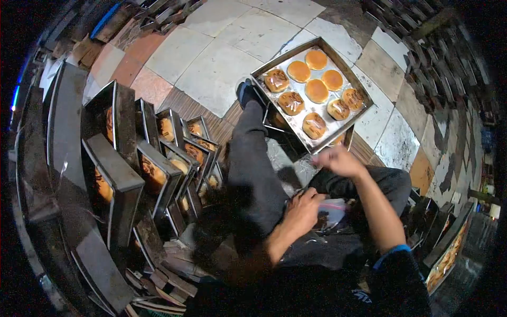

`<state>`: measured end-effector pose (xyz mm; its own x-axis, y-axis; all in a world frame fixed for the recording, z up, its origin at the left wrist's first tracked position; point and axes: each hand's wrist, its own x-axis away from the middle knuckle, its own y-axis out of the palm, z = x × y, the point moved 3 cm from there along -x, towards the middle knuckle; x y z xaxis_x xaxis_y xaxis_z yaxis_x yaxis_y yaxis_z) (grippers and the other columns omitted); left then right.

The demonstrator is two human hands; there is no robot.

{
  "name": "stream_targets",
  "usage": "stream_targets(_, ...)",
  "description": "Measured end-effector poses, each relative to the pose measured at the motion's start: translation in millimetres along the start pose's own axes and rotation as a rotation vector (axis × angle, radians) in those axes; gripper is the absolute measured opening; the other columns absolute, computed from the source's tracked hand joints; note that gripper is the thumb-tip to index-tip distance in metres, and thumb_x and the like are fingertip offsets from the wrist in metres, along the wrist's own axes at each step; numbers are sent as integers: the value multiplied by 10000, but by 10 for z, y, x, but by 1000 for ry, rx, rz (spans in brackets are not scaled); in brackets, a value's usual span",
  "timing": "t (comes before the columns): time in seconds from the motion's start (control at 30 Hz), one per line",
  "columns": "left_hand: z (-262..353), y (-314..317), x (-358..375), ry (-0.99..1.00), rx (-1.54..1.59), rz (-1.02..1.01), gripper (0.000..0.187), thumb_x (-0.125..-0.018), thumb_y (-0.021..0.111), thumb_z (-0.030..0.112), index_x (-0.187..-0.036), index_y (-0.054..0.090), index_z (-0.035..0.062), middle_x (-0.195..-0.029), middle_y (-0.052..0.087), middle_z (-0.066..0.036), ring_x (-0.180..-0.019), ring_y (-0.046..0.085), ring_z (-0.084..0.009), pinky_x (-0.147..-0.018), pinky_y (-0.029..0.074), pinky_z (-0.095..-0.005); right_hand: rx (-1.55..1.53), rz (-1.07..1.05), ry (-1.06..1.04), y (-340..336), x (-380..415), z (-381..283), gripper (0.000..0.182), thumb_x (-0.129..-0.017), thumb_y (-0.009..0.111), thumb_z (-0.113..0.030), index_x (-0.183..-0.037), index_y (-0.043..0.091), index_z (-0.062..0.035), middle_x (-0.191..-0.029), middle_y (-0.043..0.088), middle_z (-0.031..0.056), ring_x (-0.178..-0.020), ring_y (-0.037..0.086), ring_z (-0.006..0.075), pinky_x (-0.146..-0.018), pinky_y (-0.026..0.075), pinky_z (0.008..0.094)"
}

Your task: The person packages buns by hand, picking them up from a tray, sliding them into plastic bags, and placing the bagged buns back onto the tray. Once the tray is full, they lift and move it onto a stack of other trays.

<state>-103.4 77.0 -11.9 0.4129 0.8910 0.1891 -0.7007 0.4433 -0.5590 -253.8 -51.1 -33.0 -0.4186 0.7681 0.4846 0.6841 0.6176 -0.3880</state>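
My left hand [304, 213] rests over my lap with its fingers curled on the edge of a clear plastic bag [331, 211], which has a purplish strip along its top. Slightly blurred, my right hand [340, 161] is raised just off the near corner of a metal tray [364, 113], fingers bent together; what they hold, if anything, I cannot make out. Several buns lie on the tray's pale lining. Some are plain golden buns [316, 91]; others, like the bun [315, 126] nearest me, have dark topping and shiny clear wrap.
Stacked metal trays [119, 174] filled with buns rise close on my left. More trays [449, 248] stand at my right, and further stacks [438, 68] line the far right. Beneath the bun tray shows another tray [346, 138]. Worn floor tiles [211, 58] stretch ahead, past my foot [247, 94].
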Motion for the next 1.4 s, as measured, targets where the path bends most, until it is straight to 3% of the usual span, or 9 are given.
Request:
stream_targets(0.3,319,-120,-27,62,20,109,250,-886,668,233,-1010,664,16,-871,674,-133,-635,650,-289,-607,523,-386,242,655,-437,188,1520,-274,54,-829,649,-20,-851,615,15,-785,627,157,-694,614,366,-663,511,372)
stream_targets(0.43,39,-276,-69,10,402,78,294,-923,648,199,-1117,625,-21,-930,682,-104,-781,657,-163,-716,525,-294,-134,1166,-261,-197,1719,-432,55,-901,610,-36,-927,622,11,-790,650,80,-713,618,161,-672,491,287)
stream_targets(0.73,-632,-1153,-197,-140,980,1101,190,-886,679,154,-837,608,-15,-709,614,-29,-584,547,-102,-562,443,-211,-155,752,-481,-332,518,-862,80,-878,628,-41,-908,640,32,-815,662,140,-725,650,214,-688,505,323)
stream_targets(0.9,-1037,-1232,-13,-52,89,1029,144,-875,634,109,-925,580,-15,-920,596,-123,-765,578,-194,-662,501,-350,600,320,368,-1068,-1829,1169,607,-902,519,-491,-1123,583,70,-1147,618,271,-1067,594,421,-931,456,501)
stream_targets(1.03,-788,-1405,-54,-15,862,729,249,-891,615,87,-1087,540,-47,-920,581,-165,-798,598,-241,-671,516,-416,599,757,162,-2064,-2929,2279,664,-901,443,-543,-1034,624,83,-1062,623,331,-1027,583,505,-921,456,524)
stream_targets(1.2,-1077,-1332,-152,416,1233,182,230,-915,576,68,-1088,564,-83,-873,577,-189,-769,605,-253,-648,517,-433,387,720,469,-2453,-3291,2103,694,-896,415,-560,-1064,655,69,-1084,619,328,-1050,602,471,-941,459,477)
stream_targets(1.27,-1065,-1142,102,189,1132,763,193,-934,545,72,-1043,578,-84,-850,599,-202,-719,608,-250,-647,521,-447,644,454,262,-2366,-3247,1901,619,-918,406,-507,-1084,640,42,-1090,621,314,-1052,597,471,-939,456,478)
stream_targets(1.3,-1142,-1330,201,-85,1841,155,151,-923,543,55,-1004,584,-66,-856,608,-201,-708,615,-255,-656,538,-436,580,545,235,-2225,-3119,1896,559,-938,402,-466,-1080,619,29,-1100,614,307,-1069,587,463,-924,457,477)
stream_targets(1.4,-1072,-1281,85,-165,1263,400,159,-927,559,108,-963,592,-43,-802,595,-150,-634,578,-218,-600,510,-376,-150,767,356,-2215,-2527,2083,413,-986,435,-321,-1090,598,43,-1031,664,144,-947,640,251,-862,496,394)
